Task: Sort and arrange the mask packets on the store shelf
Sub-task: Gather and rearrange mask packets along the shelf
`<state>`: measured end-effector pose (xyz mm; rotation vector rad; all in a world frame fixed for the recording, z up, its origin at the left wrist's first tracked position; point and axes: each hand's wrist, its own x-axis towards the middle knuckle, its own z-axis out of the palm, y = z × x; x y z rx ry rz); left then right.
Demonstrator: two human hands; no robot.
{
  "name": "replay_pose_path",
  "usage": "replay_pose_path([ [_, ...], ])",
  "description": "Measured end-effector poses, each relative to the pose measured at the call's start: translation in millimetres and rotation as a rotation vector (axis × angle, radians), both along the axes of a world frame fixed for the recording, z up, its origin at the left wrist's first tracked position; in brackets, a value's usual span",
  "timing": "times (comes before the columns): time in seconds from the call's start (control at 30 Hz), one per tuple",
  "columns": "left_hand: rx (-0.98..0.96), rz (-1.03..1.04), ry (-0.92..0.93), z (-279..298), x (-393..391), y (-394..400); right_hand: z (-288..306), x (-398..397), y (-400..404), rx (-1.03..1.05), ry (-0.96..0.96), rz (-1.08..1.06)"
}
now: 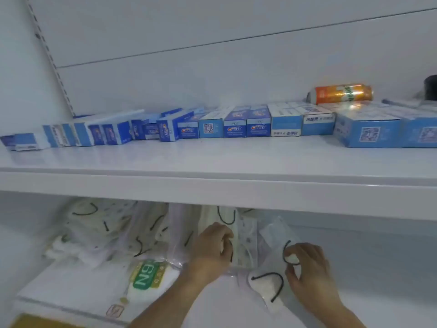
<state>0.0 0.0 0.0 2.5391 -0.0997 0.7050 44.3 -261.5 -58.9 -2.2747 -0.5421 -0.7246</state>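
Note:
Clear mask packets with cream masks and black ear loops lie on the lower shelf. A loose pile of them spreads at the left. My left hand grips an upright packet in the middle. My right hand pinches the edge of another packet that lies flat just right of it. A large packet with a green N9 label lies in front of the pile.
The white upper shelf juts out above the masks and hides their back part. On it stands a row of blue toothpaste boxes, with an orange can lying behind at the right. A yellow item shows at the bottom left.

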Motion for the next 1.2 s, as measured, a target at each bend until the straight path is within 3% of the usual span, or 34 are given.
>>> replay_pose_path([
  [0.13,0.075,0.026,0.124,-34,1,-3,-14,-20,2,0.030,0.166,-0.224],
  [0.23,0.232,-0.028,0.058,-61,-5,0,-19,-18,1,0.015,0.210,-0.250],
  [0.47,0.231,-0.020,0.008,-59,-10,2,-10,-21,4,-0.053,0.365,-0.366],
  [0.7,0.199,0.202,-0.066,-60,-12,8,-11,-17,5,-0.263,0.453,-0.330],
  [0.87,-0.123,0.310,-0.138,-40,-3,19,-3,-24,1,0.010,0.381,-0.248],
  [0.93,-0.129,0.380,-0.063,-22,3,21,2,-26,-1,0.163,0.390,-0.189],
  [1.07,-0.095,0.511,0.270,6,9,14,7,-26,-16,0.583,0.510,-0.105],
  [1.2,-0.026,0.474,0.284,21,12,9,8,-23,-22,0.939,0.632,-0.045],
])
